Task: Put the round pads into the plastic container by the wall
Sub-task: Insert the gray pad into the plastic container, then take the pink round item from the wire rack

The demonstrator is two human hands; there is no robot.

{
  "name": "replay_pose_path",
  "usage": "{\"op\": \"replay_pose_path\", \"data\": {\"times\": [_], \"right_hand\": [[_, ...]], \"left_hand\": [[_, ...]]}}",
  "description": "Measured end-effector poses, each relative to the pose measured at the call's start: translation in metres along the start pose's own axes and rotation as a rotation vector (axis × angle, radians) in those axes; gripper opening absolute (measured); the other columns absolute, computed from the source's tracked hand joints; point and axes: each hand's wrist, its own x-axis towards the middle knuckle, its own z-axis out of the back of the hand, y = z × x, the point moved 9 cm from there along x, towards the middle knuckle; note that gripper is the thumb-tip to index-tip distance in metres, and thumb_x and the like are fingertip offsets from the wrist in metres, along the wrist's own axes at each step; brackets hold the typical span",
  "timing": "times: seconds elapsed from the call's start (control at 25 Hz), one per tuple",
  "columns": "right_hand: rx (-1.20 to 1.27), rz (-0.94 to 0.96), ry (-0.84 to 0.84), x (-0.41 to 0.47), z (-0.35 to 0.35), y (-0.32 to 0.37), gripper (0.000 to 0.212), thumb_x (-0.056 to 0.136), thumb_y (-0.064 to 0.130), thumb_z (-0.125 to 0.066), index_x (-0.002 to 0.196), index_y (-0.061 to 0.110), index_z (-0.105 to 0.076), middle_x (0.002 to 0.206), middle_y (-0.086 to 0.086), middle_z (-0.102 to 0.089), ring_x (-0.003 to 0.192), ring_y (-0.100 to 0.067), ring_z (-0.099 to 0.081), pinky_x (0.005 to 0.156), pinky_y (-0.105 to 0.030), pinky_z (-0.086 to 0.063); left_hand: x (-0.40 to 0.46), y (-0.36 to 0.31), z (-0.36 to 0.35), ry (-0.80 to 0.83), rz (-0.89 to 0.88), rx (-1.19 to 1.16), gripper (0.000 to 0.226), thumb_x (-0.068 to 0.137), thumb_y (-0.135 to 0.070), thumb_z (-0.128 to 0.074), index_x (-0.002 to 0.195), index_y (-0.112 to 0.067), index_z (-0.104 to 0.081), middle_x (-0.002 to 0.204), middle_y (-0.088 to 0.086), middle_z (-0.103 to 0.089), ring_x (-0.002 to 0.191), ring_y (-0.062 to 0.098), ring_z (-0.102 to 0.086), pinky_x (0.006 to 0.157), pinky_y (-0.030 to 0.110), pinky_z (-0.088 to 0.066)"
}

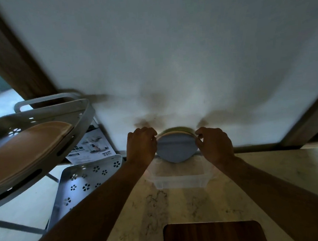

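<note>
Both hands hold a stack of round pads [176,147] between them at the far edge of the table [273,178], right against the wall [168,53]. The left hand [140,145] presses its curled fingers on the stack's left rim, and the right hand [214,143] does the same on the right rim, so each grip is closed on the pads from opposite sides. The stack stands on edge, its blue-grey face turned toward the camera, with a tan layer and a green one showing along the top rim behind it. Its lower edge hangs just over the open container [180,181], a clear plastic box that sits at the table's far edge by the wall; whether the pads touch it I cannot tell. A dark wooden board [213,236] lies at the near edge. Off the table's left side stands a grey rack [85,114] holding tan plates [27,147], with a printed carton [91,146] behind it.
</note>
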Motion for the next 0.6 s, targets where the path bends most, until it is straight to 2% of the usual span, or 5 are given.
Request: {"op": "replay_pose_path", "data": {"times": [0.08, 0.28, 0.4, 0.52, 0.6], "right_hand": [[0.009, 0.021, 0.019, -0.003, 0.006, 0.012, 0.021, 0.092, 0.024, -0.057, 0.108, 0.015, -0.067, 0.1, -0.007, -0.073, 0.094, -0.027, -0.066, 0.08, -0.039, -0.055], [0.093, 0.103, 0.016, -0.028, 0.038, 0.073, 0.019, 0.093, 0.018, -0.054, 0.099, 0.011, -0.07, 0.095, -0.012, -0.073, 0.089, -0.03, -0.067, 0.076, -0.036, -0.051], [0.179, 0.169, -0.017, -0.049, 0.058, 0.127, 0.018, 0.089, 0.017, -0.058, 0.093, 0.012, -0.075, 0.091, -0.01, -0.076, 0.085, -0.027, -0.068, 0.076, -0.034, -0.051], [0.221, 0.212, 0.066, -0.07, 0.067, 0.185, 0.024, 0.089, 0.025, -0.057, 0.078, 0.012, -0.074, 0.08, -0.009, -0.075, 0.074, -0.025, -0.067, 0.067, -0.033, -0.049], [0.316, 0.206, 0.11, -0.081, 0.07, 0.219, 0.034, 0.089, 0.03, -0.056, 0.067, 0.007, -0.069, 0.069, -0.011, -0.072, 0.063, -0.024, -0.064, 0.063, -0.034, -0.051]], "left_hand": [[-0.002, 0.0, 0.016, -0.013, 0.03, -0.051, 0.012, 0.085, -0.013, -0.063, 0.094, -0.017, -0.071, 0.092, 0.001, -0.072, 0.082, 0.021, -0.064, 0.078, 0.035, -0.047], [-0.041, 0.007, 0.077, -0.024, 0.124, -0.129, 0.012, 0.09, -0.019, -0.06, 0.099, -0.017, -0.068, 0.096, 0.002, -0.07, 0.077, 0.017, -0.063, 0.077, 0.03, -0.047], [-0.076, 0.018, 0.117, -0.015, 0.171, -0.111, 0.014, 0.089, -0.017, -0.059, 0.1, -0.017, -0.067, 0.1, 0.003, -0.07, 0.086, 0.017, -0.063, 0.076, 0.026, -0.042], [-0.11, 0.024, 0.17, -0.022, 0.179, -0.049, 0.018, 0.088, -0.016, -0.057, 0.102, -0.018, -0.068, 0.105, 0.004, -0.071, 0.094, 0.02, -0.065, 0.075, 0.026, -0.044], [-0.13, 0.025, 0.208, -0.067, 0.151, -0.026, 0.017, 0.087, -0.016, -0.058, 0.1, -0.018, -0.069, 0.104, 0.003, -0.072, 0.088, 0.017, -0.067, 0.07, 0.023, -0.046]]}}
